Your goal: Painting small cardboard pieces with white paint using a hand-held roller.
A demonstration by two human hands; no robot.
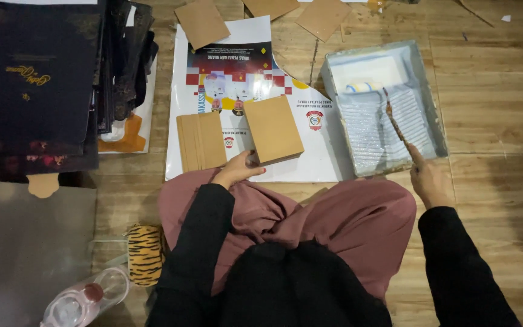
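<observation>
left hand [237, 169]: grasping flat brown cardboard board [273, 129], frame centre
right hand [429, 178]: clenched on thin roller handle [394, 124], grey glue tray [428, 97], right
progress: held board looks uncoated; brown board stack [201, 142] beside it waits

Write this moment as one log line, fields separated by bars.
left hand: holds brown board | right hand: holds roller handle | roller: in paint tray

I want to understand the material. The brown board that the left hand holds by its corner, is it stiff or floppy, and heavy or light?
The brown board is probably stiff: the left hand grips only one corner, yet it stays flat without sagging. It seems light for its size, since the fingers alone carry it. Its matte surface suggests it is not slippery.
</observation>
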